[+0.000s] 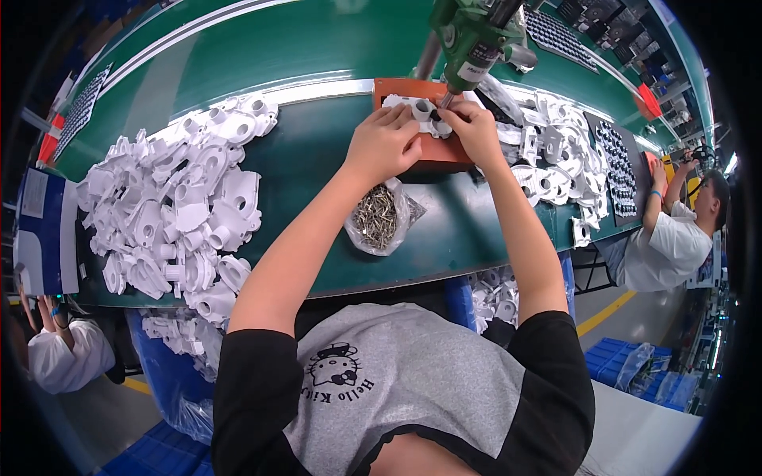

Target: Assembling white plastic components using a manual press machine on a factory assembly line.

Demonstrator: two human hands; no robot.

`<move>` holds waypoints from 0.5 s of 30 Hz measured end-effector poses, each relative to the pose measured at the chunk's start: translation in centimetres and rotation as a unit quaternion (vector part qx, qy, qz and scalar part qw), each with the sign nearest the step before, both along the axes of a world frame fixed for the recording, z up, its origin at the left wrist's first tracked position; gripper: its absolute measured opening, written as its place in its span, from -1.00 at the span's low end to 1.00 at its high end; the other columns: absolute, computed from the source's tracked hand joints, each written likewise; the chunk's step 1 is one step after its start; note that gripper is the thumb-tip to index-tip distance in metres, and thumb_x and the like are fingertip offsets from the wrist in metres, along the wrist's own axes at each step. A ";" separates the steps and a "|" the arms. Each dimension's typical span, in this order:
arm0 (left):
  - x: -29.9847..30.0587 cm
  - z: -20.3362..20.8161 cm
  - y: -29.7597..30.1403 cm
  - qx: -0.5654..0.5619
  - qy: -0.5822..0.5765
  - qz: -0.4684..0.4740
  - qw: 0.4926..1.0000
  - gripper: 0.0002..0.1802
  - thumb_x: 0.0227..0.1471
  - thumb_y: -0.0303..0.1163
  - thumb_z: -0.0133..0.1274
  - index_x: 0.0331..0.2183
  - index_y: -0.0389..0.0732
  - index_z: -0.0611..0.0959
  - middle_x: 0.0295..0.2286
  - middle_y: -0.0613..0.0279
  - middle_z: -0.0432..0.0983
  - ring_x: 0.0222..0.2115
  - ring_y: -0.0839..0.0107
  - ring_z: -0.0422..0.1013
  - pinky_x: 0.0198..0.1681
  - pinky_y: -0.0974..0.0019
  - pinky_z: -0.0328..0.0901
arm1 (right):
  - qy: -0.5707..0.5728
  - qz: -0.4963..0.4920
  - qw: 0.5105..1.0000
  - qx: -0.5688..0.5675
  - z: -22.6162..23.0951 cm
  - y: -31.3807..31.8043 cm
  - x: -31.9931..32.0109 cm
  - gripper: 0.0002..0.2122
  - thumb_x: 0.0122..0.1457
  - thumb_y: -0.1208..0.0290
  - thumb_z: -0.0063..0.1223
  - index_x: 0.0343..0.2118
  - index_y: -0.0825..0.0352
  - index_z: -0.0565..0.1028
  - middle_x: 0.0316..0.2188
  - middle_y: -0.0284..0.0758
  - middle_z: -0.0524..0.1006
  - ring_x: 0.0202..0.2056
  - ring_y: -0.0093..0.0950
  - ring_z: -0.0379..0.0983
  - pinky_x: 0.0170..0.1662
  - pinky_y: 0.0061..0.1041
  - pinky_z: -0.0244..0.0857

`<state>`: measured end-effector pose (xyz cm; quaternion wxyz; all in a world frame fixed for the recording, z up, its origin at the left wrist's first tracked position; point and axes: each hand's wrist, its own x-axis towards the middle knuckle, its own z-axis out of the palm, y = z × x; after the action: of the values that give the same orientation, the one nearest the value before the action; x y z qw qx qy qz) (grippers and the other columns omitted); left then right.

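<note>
A white moulded plastic part (pixel 406 101) with round openings lies on an orange-red block (pixel 436 149) beneath a green bench press (pixel 475 40). My left hand (pixel 382 143) grips the part's near left side, its fingers bent over it. Close under the press's metal tip, my right hand (pixel 474 131) is closed in a pinch at the part's right side. What its fingertips hold, if anything, is too small to make out. Nearer me, a clear plastic bag (pixel 387 252) of small metal screws or pins (pixel 376 217) stands open on the green bench.
Similar white parts form a large pile (pixel 182 198) at left and a smaller one (pixel 556 151) at right. Blue bins (pixel 171 389) stand below the bench edge. A tray of dark round pieces (pixel 615 166) lies far right. Co-workers sit at right (pixel 667 246) and left (pixel 71 353).
</note>
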<state>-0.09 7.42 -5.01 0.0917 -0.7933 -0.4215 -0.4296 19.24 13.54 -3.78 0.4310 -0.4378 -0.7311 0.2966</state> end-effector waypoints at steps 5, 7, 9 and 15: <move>-0.1 0.1 0.0 -0.015 0.001 -0.001 1.000 -0.84 -0.18 -0.35 0.03 -0.49 -0.23 0.52 -0.26 -0.02 0.52 -0.19 0.14 0.45 -0.04 0.15 0.30 | -0.170 0.013 0.976 0.136 0.3 -3.5 0.1 -0.71 0.06 0.42 0.03 -0.14 0.38 0.49 -0.11 -0.10 0.45 0.00 -0.20 0.29 0.07 -0.34 0.13; 0.0 0.0 0.1 -0.011 0.000 -0.004 1.000 -0.84 -0.18 -0.35 0.05 -0.49 -0.23 0.51 -0.25 -0.03 0.52 -0.18 0.12 0.44 -0.03 0.13 0.29 | -0.224 0.000 0.953 0.206 0.1 -4.0 0.0 -0.65 0.10 0.41 -0.02 -0.02 0.34 0.41 0.00 -0.11 0.37 0.05 -0.18 0.21 0.13 -0.31 0.05; 0.0 0.0 0.2 -0.009 0.008 0.000 1.000 -0.84 -0.18 -0.36 0.04 -0.49 -0.23 0.51 -0.25 -0.03 0.51 -0.18 0.12 0.44 -0.04 0.13 0.29 | -0.258 -0.011 0.942 0.215 0.3 -4.2 -0.2 -0.64 0.10 0.40 -0.01 -0.01 0.33 0.40 0.01 -0.13 0.37 0.06 -0.18 0.21 0.13 -0.29 0.05; 0.1 -0.1 0.3 -0.011 0.020 0.002 1.000 -0.84 -0.18 -0.36 0.04 -0.49 -0.24 0.51 -0.24 -0.02 0.51 -0.17 0.13 0.43 -0.04 0.12 0.29 | -0.327 -0.035 0.917 0.226 0.8 -5.3 -0.5 -0.62 0.10 0.33 -0.02 0.00 0.31 0.39 0.03 -0.13 0.34 0.08 -0.17 0.19 0.12 -0.27 0.06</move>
<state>-0.02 7.70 -5.13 0.0919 -0.8016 -0.4262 -0.4091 18.72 8.25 -3.02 0.2653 -0.4268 -0.8630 -0.0516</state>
